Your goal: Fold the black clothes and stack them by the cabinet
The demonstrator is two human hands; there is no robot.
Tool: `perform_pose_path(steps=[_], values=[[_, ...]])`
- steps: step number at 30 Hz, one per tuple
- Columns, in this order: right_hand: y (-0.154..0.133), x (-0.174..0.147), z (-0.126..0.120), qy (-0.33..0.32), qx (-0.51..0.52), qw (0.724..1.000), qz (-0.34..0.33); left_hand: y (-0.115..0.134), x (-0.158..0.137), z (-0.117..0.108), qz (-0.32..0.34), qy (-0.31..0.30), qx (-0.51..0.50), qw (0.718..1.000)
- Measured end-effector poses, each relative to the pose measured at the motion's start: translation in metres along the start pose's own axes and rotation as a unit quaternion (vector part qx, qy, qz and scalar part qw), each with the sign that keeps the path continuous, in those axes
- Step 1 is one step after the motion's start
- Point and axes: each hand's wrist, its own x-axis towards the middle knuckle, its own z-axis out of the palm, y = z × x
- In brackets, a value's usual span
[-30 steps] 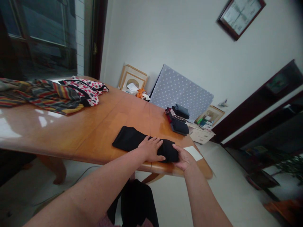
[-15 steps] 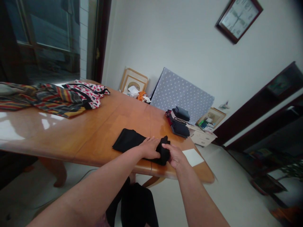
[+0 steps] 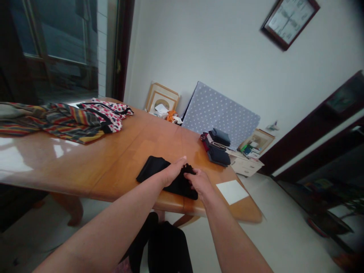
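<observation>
A black folded garment [image 3: 180, 187] lies near the front edge of the wooden table; its kind is not clear, but it looks like trousers or leggings. My left hand [image 3: 173, 172] is turned on its edge over the middle of the cloth, fingers stretched out and touching it. At the garment's right end, my right hand [image 3: 200, 182] pinches the bunched fabric between thumb and fingers. Part of the cloth is hidden behind my left hand and forearm.
A stack of folded clothes [image 3: 216, 148] sits at the table's far right, near a white sheet [image 3: 232, 192]. Striped cloth [image 3: 71, 123] and a red-and-white patterned garment [image 3: 109, 113] lie loose at the left. Behind the table [image 3: 159, 140] leans a grey dotted panel [image 3: 220, 112].
My right hand has brought the garment's bunched right end leftward over the rest. My left hand has tilted from flat onto its edge and shifted slightly left.
</observation>
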Motion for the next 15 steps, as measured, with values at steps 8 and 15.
perform_pose_path(steps=[8,15], values=[[0.017,0.002,-0.003,0.012,0.077,0.997,0.020,0.002,0.002,-0.004,-0.047,-0.008,-0.077,0.996],[0.023,0.000,0.000,0.012,0.024,0.999,-0.035,0.001,0.001,-0.007,-0.029,0.009,-0.120,0.992]])
